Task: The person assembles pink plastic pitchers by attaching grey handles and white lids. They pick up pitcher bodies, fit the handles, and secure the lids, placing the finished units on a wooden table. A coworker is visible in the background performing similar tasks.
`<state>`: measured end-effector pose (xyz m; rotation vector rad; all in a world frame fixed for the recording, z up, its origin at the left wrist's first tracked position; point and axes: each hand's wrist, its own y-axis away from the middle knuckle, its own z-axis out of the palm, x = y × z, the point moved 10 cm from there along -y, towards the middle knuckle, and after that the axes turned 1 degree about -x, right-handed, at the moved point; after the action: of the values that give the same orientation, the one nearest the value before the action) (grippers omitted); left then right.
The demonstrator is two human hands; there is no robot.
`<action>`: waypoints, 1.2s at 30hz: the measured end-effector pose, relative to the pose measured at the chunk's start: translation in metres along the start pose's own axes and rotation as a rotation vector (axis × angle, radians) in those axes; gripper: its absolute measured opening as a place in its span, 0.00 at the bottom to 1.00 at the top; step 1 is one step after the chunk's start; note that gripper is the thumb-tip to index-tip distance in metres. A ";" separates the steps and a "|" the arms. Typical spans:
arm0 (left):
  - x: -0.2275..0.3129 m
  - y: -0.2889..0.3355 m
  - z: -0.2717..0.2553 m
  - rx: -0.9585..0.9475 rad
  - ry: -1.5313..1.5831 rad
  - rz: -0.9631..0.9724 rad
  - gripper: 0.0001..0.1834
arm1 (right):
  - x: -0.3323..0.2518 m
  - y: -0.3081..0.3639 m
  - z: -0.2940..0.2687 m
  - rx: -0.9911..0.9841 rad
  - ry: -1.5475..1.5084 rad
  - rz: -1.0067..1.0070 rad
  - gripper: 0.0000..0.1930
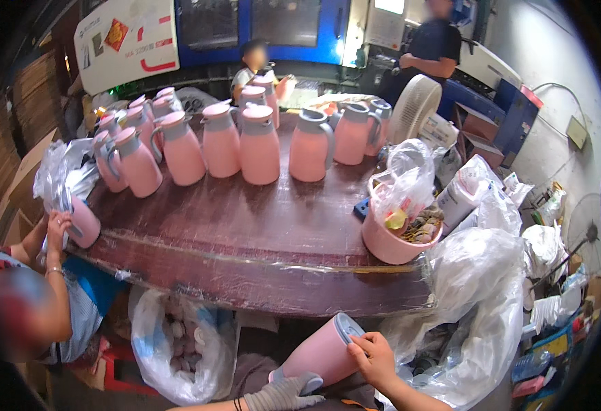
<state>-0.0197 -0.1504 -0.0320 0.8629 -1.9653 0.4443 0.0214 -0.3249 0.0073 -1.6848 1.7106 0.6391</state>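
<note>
A pink jug (321,353) lies tilted over my lap, its round grey base turned up and to the right. My left hand (288,393), in a grey glove, is closed round its lower grey part near the neck; the handle is mostly hidden. My bare right hand (374,357) grips the base end, its thumb and fingers against the rim and side. On the dark red table (246,226) ahead, several pink jugs stand upright, among them a lidded pink jug (260,147) and a pink jug with an uncovered grey top (310,147).
A pink tub (396,240) with a plastic bag and scraps stands at the table's right corner. Clear bags hang below, one with small parts (180,342). At left a person (54,301) handles another jug (83,222). Two people are beyond the table, near a white fan (415,109).
</note>
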 end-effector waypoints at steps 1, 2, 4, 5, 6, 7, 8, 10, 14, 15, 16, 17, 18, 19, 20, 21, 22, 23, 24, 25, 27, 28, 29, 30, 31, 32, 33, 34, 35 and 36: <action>0.004 0.000 -0.010 0.108 0.042 0.019 0.13 | -0.003 -0.004 0.002 -0.029 0.018 0.006 0.15; 0.005 0.001 -0.020 0.215 0.087 0.041 0.14 | -0.006 -0.007 0.002 -0.057 0.037 0.013 0.15; -0.003 -0.001 -0.013 0.146 0.011 0.009 0.13 | -0.010 -0.010 0.000 -0.061 0.035 0.020 0.16; -0.006 -0.003 -0.011 0.115 -0.028 -0.008 0.13 | -0.011 -0.011 0.001 -0.030 0.025 -0.007 0.17; -0.003 -0.003 -0.012 0.135 -0.034 -0.012 0.12 | -0.010 -0.012 0.002 -0.001 0.020 -0.034 0.17; 0.004 -0.002 -0.012 0.156 -0.039 -0.016 0.12 | -0.007 -0.013 0.008 -0.001 0.011 -0.039 0.16; 0.008 -0.002 -0.014 0.179 -0.045 -0.020 0.12 | -0.011 -0.011 0.008 0.051 0.004 -0.082 0.15; 0.007 0.000 -0.013 0.182 -0.100 -0.020 0.09 | -0.020 -0.004 0.007 0.140 -0.012 -0.158 0.13; 0.008 0.009 -0.028 0.181 -0.145 -0.020 0.09 | -0.043 0.001 0.005 0.123 -0.067 -0.203 0.11; -0.001 0.012 -0.035 0.205 -0.153 -0.033 0.09 | -0.043 0.003 0.008 0.102 -0.086 -0.216 0.11; -0.006 0.014 -0.045 0.226 -0.161 -0.046 0.10 | -0.045 0.009 0.011 0.083 -0.105 -0.241 0.12; -0.027 0.014 -0.055 0.184 -0.127 -0.187 0.15 | -0.047 0.015 0.013 0.065 -0.123 -0.266 0.13; -0.046 0.017 -0.067 0.144 -0.095 -0.334 0.20 | -0.052 0.020 0.016 0.042 -0.146 -0.293 0.13; -0.069 0.021 -0.080 0.248 -0.138 -0.316 0.18 | -0.075 0.025 0.006 0.122 -0.130 -0.446 0.11; -0.090 0.020 -0.087 0.337 -0.174 -0.285 0.17 | -0.088 0.031 0.002 0.103 -0.118 -0.545 0.11; -0.095 0.020 -0.098 0.395 -0.272 -0.318 0.15 | -0.096 0.035 0.002 0.077 -0.139 -0.616 0.12; -0.111 0.020 -0.101 0.435 -0.224 -0.328 0.16 | -0.103 0.039 0.002 0.054 -0.159 -0.693 0.12; -0.128 0.021 -0.099 0.427 -0.180 -0.375 0.16 | -0.103 0.041 0.005 0.038 -0.175 -0.732 0.14; -0.135 0.020 -0.096 0.411 -0.127 -0.419 0.17 | -0.099 0.039 0.005 0.052 -0.142 -0.698 0.14; -0.140 0.017 -0.083 0.310 -0.036 -0.434 0.17 | -0.095 0.037 0.004 0.066 -0.109 -0.664 0.13; -0.136 0.016 -0.056 0.113 0.143 -0.465 0.17 | -0.074 0.024 0.006 0.056 -0.065 -0.510 0.13; -0.101 0.013 -0.048 0.029 0.276 -0.428 0.16 | -0.055 0.015 0.008 0.032 -0.053 -0.389 0.13; -0.081 0.009 -0.030 -0.034 0.181 -0.262 0.20 | -0.036 0.007 0.007 0.066 -0.055 -0.281 0.13; -0.063 0.011 -0.009 -0.096 0.288 -0.244 0.22 | -0.018 0.001 0.005 0.100 -0.058 -0.174 0.14; -0.018 0.007 -0.016 -0.007 0.183 -0.017 0.17 | 0.002 -0.002 0.006 0.065 -0.150 -0.020 0.14; 0.019 0.009 -0.026 0.084 0.075 0.208 0.14 | 0.014 -0.002 0.008 -0.011 -0.216 0.121 0.14; 0.004 0.011 -0.022 0.065 0.115 0.121 0.15 | 0.010 -0.003 0.008 -0.083 -0.204 0.043 0.14; -0.018 0.015 -0.016 0.046 0.157 0.033 0.17 | 0.007 -0.004 0.007 -0.156 -0.191 -0.035 0.14; -0.034 0.019 -0.015 0.026 0.200 -0.060 0.19 | 0.007 -0.003 0.008 -0.227 -0.197 -0.112 0.15; -0.042 0.021 -0.032 0.145 0.218 -0.040 0.18 | 0.006 -0.002 0.009 -0.300 -0.203 -0.191 0.15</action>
<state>-0.0011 -0.0997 -0.0508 0.9028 -1.7293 0.6371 0.0243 -0.3230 -0.0029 -1.8857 1.3439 0.9764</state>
